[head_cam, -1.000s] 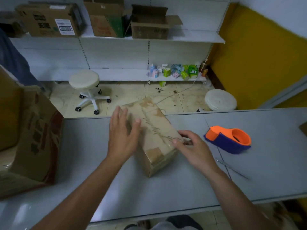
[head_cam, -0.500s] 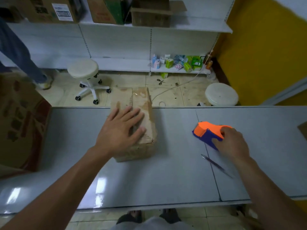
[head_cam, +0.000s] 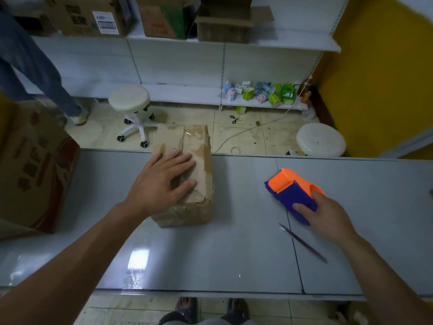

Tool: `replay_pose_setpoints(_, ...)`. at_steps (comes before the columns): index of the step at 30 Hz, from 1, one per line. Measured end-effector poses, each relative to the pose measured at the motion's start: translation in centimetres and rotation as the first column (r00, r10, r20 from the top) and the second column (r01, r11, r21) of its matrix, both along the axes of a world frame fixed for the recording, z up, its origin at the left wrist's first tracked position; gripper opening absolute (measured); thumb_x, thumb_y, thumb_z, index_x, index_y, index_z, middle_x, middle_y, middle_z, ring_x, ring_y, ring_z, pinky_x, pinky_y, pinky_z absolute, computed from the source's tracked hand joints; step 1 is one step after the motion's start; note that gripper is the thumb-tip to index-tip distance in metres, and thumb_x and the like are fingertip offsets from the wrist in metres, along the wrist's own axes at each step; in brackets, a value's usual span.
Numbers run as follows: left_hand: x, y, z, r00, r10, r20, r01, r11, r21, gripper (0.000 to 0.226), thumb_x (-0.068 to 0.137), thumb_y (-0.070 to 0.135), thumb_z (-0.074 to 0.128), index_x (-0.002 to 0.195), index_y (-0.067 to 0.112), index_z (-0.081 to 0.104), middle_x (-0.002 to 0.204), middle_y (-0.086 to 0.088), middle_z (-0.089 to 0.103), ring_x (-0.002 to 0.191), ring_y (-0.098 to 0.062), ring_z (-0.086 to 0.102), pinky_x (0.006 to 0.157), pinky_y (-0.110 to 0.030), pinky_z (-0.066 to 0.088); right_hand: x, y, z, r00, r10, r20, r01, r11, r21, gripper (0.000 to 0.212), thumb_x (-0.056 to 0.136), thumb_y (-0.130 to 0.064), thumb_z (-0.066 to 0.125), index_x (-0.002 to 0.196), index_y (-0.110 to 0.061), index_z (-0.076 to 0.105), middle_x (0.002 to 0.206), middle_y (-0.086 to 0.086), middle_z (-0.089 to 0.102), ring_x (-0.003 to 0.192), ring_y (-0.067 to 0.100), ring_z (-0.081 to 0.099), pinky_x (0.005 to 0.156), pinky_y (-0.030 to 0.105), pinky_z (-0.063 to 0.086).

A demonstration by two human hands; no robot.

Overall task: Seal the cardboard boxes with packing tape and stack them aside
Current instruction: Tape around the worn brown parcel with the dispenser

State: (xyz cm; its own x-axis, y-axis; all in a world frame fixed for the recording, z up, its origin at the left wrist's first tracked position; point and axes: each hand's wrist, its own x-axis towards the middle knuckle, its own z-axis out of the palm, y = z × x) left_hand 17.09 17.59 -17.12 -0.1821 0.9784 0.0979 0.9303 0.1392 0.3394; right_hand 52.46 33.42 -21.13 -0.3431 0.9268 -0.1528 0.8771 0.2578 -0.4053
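Observation:
A small worn cardboard box (head_cam: 199, 160) stands on the grey table (head_cam: 234, 254), its long side pointing away from me. My left hand (head_cam: 161, 181) lies flat on its top with fingers spread, pressing the flaps down. To the right, an orange and blue tape dispenser (head_cam: 290, 191) sits on the table. My right hand (head_cam: 328, 216) grips its near end, thumb on the blue side and fingers over the orange top.
A large cardboard box (head_cam: 32, 174) stands at the table's left edge. A thin knife (head_cam: 302, 242) lies on the table near my right wrist. Beyond the table are two white stools (head_cam: 130, 99) (head_cam: 321, 139), shelves with boxes, and a person's legs (head_cam: 35, 73).
The box was turned so it lies straight, and my left hand stayed flat on top. My right hand left the box, reached right and took hold of the tape dispenser.

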Motion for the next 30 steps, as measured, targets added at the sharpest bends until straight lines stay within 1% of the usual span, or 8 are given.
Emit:
replay_pose_setpoints(5,2.5,0.4,5.0,0.965,0.103,0.239,-0.159,0.961,0.227,0.041,0.095,0.05,0.051,0.132,0.032,0.059,0.14,0.02,0.048,0.136,0.007,0.026,0.117,-0.029,0.016,-2.3,-5.4,4.0,0.827,-0.052,-0.559,-0.052,0.984,-0.168,0.013,0.085,-0.015,0.071,0.093,-0.023,0.063,0.085,-0.014,0.073,0.076,0.002,0.067,0.065,0.014,0.051)
replay_pose_setpoints(8,4.4,0.0,7.6,0.648,0.106,0.754,-0.188,0.982,0.023,0.04,0.087,0.059,0.055,0.124,0.043,0.061,0.129,0.025,0.055,0.12,0.01,0.047,0.106,-0.03,0.036,-3.9,-8.3,5.6,0.725,-0.069,-0.685,-0.136,0.961,-0.241,0.019,0.083,-0.016,0.074,0.099,-0.022,0.065,0.092,-0.009,0.074,0.081,0.009,0.069,0.07,0.017,0.054)
replay_pose_setpoints(11,5.1,-1.1,7.4,0.457,0.126,0.881,-0.036,0.992,-0.124,0.057,0.079,0.077,0.051,0.124,0.044,0.062,0.132,0.02,0.059,0.122,-0.004,0.054,0.11,-0.043,0.038,-5.0,-10.9,6.9,0.601,-0.16,-0.783,-0.231,0.903,-0.362,0.039,0.07,-0.041,0.082,0.095,-0.012,0.072,0.09,0.002,0.076,0.082,0.016,0.07,0.07,0.018,0.054)
replay_pose_setpoints(14,6.2,-2.7,5.9,0.34,0.074,0.937,-0.074,0.996,-0.052,0.059,0.078,0.074,0.057,0.13,0.044,0.054,0.134,0.023,0.056,0.125,0.006,0.049,0.105,-0.02,0.041,-5.8,-13.1,6.7,0.361,-0.406,-0.84,-0.35,0.775,-0.526,0.067,0.041,-0.052,0.093,0.092,-0.012,0.078,0.094,0.012,0.075,0.083,0.019,0.071,0.072,0.024,0.057)
replay_pose_setpoints(16,8.0,-4.2,4.9,0.341,0.017,0.94,-0.082,0.997,0.011,0.064,0.081,0.069,0.057,0.137,0.044,0.039,0.14,0.027,0.047,0.126,0.015,0.043,0.095,-0.005,0.04,-6.9,-14.3,6.8,0.171,-0.564,-0.808,-0.491,0.663,-0.566,0.065,0.055,-0.041,0.092,0.104,-0.002,0.074,0.107,0.021,0.071,0.097,0.025,0.069,0.086,0.032,0.056)
replay_pose_setpoints(20,10.7,-6.2,2.9,0.366,-0.004,0.931,-0.089,0.995,0.039,0.095,0.068,0.077,0.057,0.146,0.041,0.018,0.145,0.03,0.036,0.131,0.015,0.036,0.109,-0.017,0.035,-9.3,-15.8,6.9,-0.057,-0.654,-0.755,-0.35,0.721,-0.598,0.05,0.108,-0.023,0.009,0.149,0.004,0.018,0.151,0.032,0.025,0.141,0.04,0.025,0.119,0.047,0.007)
replay_pose_setpoints(24,10.7,-7.0,2.1,0.448,0.067,0.892,-0.215,0.976,0.034,0.112,0.055,0.096,0.049,0.148,0.046,0.014,0.14,0.036,0.037,0.129,0.012,0.04,0.111,-0.027,0.036,-12.5,-17.9,6.3,-0.032,-0.764,-0.645,-0.543,0.555,-0.631,0.048,0.073,-0.037,0.073,0.114,-0.012,0.072,0.116,0.016,0.069,0.104,0.023,0.069,0.082,0.035,0.057)
replay_pose_setpoints(30,9.2,-9.0,2.1,0.493,0.075,0.867,-0.143,0.99,-0.004,0.096,0.065,0.091,0.039,0.147,0.044,0.023,0.14,0.037,0.035,0.124,0.024,0.034,0.104,-0.012,0.033,-14.8,-19.8,5.9,0.048,-0.725,-0.687,-0.487,0.583,-0.65,0.06,0.045,-0.048,0.091,0.091,-0.011,0.078,0.088,0.02,0.069,0.075,0.026,0.07,0.06,0.032,0.056)
